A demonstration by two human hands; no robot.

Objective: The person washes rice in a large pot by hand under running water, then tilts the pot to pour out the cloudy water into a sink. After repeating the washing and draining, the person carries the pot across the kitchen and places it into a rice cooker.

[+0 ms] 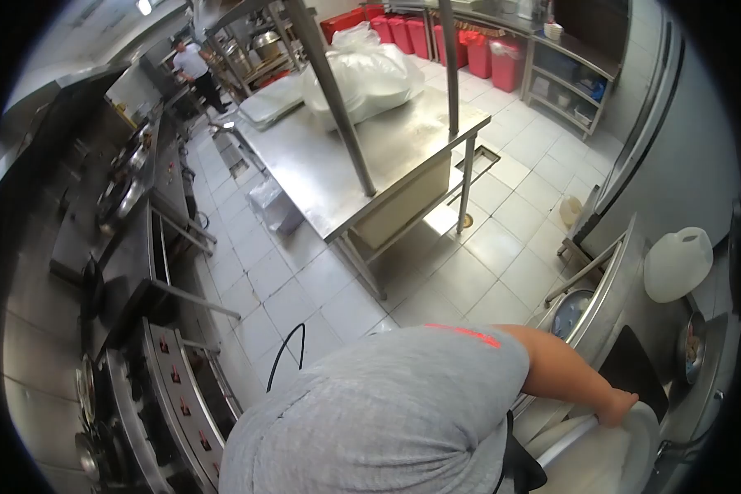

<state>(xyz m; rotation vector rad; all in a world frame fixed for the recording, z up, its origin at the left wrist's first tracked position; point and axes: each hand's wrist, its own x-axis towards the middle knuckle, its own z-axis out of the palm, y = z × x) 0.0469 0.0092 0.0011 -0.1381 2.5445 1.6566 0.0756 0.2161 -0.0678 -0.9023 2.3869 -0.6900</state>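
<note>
My left arm reaches from a grey sleeve toward the counter at the lower right. My left hand (616, 407) is closed at the upper end of a straight white bar-like thing (566, 442), whose exact kind I cannot make out. Below the hand is a large round whitish vessel or board (609, 461), cut off by the frame. A dark flat board or mat (634, 370) lies just beyond the fingers. Near it are a metal bowl with food (692, 350) and a translucent plastic jug (679, 263). My right hand is out of view.
A steel table (403, 144) with uprights bears a white plastic bag (362, 78). A stove (181, 395) and cooking line run along the left. Another person (193, 64) stands far back. Red bins (506, 66) line the rear wall. A metal basin (572, 313) sits below the counter.
</note>
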